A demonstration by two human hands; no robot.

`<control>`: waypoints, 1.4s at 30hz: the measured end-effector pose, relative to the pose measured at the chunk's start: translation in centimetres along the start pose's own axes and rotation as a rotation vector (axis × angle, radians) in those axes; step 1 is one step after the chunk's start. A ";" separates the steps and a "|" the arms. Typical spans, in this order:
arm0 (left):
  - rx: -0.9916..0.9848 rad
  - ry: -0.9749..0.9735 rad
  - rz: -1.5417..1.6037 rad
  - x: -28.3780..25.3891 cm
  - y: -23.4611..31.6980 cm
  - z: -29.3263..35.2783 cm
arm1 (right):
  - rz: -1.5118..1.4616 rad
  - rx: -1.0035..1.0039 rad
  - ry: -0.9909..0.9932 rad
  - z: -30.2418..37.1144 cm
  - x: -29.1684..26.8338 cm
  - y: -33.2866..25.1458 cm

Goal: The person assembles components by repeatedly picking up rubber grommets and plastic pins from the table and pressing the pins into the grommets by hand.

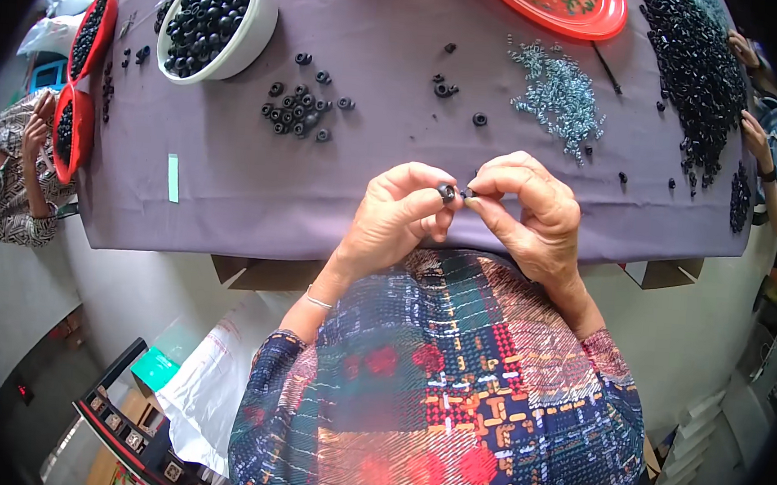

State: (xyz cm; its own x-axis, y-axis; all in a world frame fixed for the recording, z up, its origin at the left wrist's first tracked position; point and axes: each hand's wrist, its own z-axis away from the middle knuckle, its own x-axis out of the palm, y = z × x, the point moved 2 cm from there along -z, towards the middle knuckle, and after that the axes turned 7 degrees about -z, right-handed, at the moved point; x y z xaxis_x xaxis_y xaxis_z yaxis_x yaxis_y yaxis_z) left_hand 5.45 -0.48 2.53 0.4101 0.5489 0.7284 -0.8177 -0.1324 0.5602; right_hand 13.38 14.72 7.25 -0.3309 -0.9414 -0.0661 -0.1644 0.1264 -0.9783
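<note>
Multicoloured, patchwork-print clothing (484, 420) fills the foreground as a worker holds two small parts close together at the near edge of a table. Between the hands, a glossy black, round, hollow-centred piece (447, 193) sits pinched by the thumb and fingers of the left hand (393, 207), while the right hand (535, 208) has thumb and forefinger closed on a tiny dark piece (470, 193), too small to make out; whether the parts touch cannot be told. Fitting one to the other appears to be the step in hand, and the next move would likely call for careful alignment, then a light push against a steady left grip. Beyond, loose black round pieces (300, 110) lie on purple-grey cloth (376, 34) near a white, round plastic tub (251, 44) full of more. At right are a scatter of small, translucent bluish pieces (557, 92) and a mound of shiny black bits (688, 83), beside a co-worker's hand (755, 137).
</note>
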 end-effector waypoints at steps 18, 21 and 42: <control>0.030 -0.068 -0.029 0.1 -0.1 0.6 | 0.167 -0.098 -0.024 0.6 0.9 -0.6; 0.020 -0.056 -0.013 -0.1 -0.3 0.8 | 0.181 -0.092 -0.012 0.8 1.1 -0.8; -0.199 -0.070 -0.006 -0.9 -1.0 0.8 | -0.104 0.092 -0.628 -2.3 -1.0 2.3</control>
State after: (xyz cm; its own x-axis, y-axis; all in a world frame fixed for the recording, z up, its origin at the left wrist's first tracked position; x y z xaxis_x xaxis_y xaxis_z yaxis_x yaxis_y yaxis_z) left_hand 6.25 -1.53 1.65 0.4368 0.4899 0.7544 -0.8758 0.0403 0.4810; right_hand 11.13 16.65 5.50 0.2940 -0.9547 -0.0454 -0.0762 0.0239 -0.9968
